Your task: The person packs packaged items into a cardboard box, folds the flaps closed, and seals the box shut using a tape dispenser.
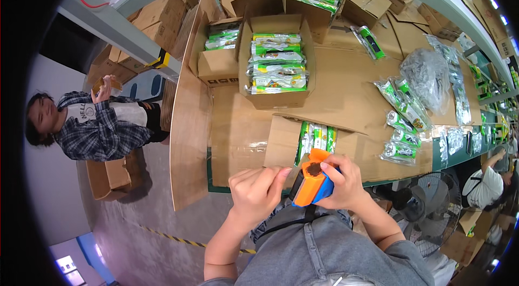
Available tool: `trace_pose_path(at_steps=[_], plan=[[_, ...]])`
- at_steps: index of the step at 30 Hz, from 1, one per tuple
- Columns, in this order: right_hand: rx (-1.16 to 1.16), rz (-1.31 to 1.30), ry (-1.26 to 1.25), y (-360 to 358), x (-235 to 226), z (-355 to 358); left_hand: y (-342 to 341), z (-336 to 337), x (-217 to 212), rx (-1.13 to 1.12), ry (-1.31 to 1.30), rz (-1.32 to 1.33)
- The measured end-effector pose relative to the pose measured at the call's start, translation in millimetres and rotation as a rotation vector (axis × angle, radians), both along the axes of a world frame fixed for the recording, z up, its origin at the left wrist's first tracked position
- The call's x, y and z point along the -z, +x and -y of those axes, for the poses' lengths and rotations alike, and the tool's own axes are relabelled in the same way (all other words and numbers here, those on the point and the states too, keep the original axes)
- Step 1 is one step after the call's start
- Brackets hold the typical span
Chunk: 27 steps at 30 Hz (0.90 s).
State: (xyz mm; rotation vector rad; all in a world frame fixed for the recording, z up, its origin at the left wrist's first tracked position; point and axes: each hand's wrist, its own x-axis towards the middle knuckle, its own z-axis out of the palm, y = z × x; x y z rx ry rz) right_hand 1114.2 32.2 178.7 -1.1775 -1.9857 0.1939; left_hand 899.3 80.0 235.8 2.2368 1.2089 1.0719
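My right hand [347, 184] grips an orange and blue tape dispenser [310, 184] close to my waist. To the left of it, my left hand [256, 193] is closed in a pinch, thumb and fingertips together. Whatever sits between those fingertips, if anything, is too thin to make out. Just beyond the dispenser stands a small open carton [284, 143] with green and white wrapped packs [316, 139] inside, partly hidden by the dispenser. A larger open carton [278, 101], filled with rows of similar packs, is farther back on the cardboard-covered table [346, 89].
More open cartons [312, 2] line the table's back. Loose packs [400, 151] and a clear plastic bag [424, 75] lie at the right. A floor fan [432, 213] stands right of me. A person [102, 124] stands beyond the wooden side panel [186, 124], holding something brown.
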Motion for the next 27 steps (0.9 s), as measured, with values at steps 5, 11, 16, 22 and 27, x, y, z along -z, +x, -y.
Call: trace_pose_path(at_steps=[5, 11, 16, 22, 27], plan=[[-0.077, 0.078, -0.106, 4, -24, -2, -5, 4, -7, -0.079, -0.13, 0.144], [-0.157, 0.143, -0.283, 10, -43, -5, -13, 11, -3, -0.119, -0.099, 0.249], [-0.208, 0.212, -0.271, 14, -46, -6, -16, 23, 2, -0.19, -0.155, 0.285], [-0.185, 0.219, -0.226, 12, -45, -4, -22, 31, 0, -0.125, 0.056, 0.29], [-0.194, 0.248, -0.215, 15, -37, 1, -29, 40, -15, -0.005, 0.212, 0.231]])
